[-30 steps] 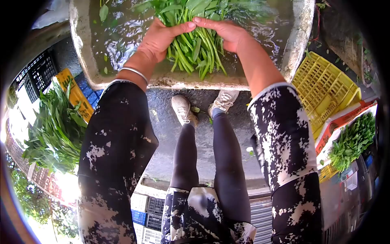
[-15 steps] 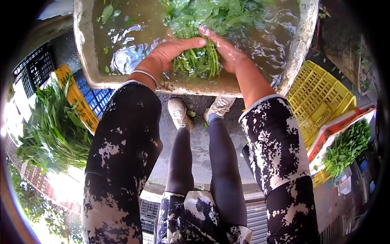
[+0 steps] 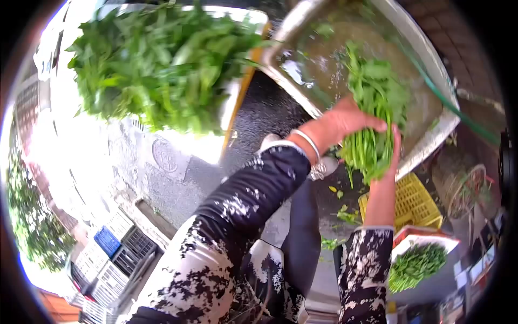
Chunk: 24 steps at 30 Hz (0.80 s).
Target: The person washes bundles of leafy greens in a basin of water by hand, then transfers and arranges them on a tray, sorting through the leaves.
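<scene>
The left fingers (image 3: pixel 373 123) and the right fingers (image 3: pixel 396 141) close around a bunch of leafy greens (image 3: pixel 380 89), gripping its stems from both sides, with the left thumb laid across the front. The bunch is at the near corner of a pale, rough-rimmed basin (image 3: pixel 427 151), which holds brownish water with bits of leaf in it. Whether the leaves touch the water I cannot tell.

The long axis of the bunch runs away from the body — broad leaves past the fingers over the basin, stem ends pointing back toward the feet and reaching out beyond the rim. One thin stem dangles apart from the rest, below the left fingers. A green hose (image 3: pixel 426 76) crosses the basin's far right side, well apart from the fingers.

Well to the left of the fingers, a big heap of loose greens (image 3: pixel 162 67), blurred, covers a white carrier with an orange edge (image 3: pixel 233 121); its exact kind is unclear. A yellow lattice crate (image 3: pixel 414 204) sits just beside the right wrist, on the body side of the fingers. Nearer the body, a white container with a red edge (image 3: pixel 445 241) holds another pile of greens (image 3: pixel 416 267). Stacked plastic crates (image 3: pixel 110 259) — white, blue and black — stand far off to the lower left.
</scene>
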Motion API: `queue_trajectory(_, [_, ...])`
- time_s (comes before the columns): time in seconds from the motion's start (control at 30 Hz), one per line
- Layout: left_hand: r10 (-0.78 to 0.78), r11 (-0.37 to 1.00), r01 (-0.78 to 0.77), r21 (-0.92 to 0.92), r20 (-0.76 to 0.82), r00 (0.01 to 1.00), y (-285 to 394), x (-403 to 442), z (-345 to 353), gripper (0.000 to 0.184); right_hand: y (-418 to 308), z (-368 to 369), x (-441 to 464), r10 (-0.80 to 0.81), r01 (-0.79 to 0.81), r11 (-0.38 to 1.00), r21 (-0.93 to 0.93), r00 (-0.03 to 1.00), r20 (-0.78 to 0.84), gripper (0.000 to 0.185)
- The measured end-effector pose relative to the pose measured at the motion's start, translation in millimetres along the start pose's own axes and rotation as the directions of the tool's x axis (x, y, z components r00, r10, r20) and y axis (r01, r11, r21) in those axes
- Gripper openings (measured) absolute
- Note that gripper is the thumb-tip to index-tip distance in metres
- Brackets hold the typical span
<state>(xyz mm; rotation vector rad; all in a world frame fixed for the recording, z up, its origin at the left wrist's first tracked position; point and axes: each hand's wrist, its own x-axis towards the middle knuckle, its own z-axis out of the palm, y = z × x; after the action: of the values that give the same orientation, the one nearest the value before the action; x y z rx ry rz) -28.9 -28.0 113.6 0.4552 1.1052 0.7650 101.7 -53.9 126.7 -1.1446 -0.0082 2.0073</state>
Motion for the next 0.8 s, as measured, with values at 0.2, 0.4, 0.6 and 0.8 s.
queue_trajectory(0.2, [0.116, 0.980, -0.104, -0.170, 0.067, 0.991, 75, -102, -43, 0.061, 25, 61, -44, 0.010, -0.011, 0.987, -0.160, 1.000, -0.004, 0.055])
queue_trajectory(0.4, [0.239, 0.965, -0.243, 0.099, 0.045, 0.970, 155, -224, -151, 0.063, 81, 189, -64, 0.266, -0.171, 0.938, -0.301, 0.913, 0.309, 0.068])
queue_trajectory(0.6, [0.064, 0.983, -0.059, 0.173, -0.022, 0.998, 205, -293, -284, 0.071, 196, 293, -21, 0.458, -0.369, 0.889, -0.272, 0.687, 0.565, 0.067])
queue_trajectory(0.8, [-0.027, 0.966, 0.127, 0.225, -0.402, 0.915, 150, -252, -354, 0.081, 276, 294, -1, 0.163, -0.103, 0.820, -0.563, 0.985, 0.058, 0.082])
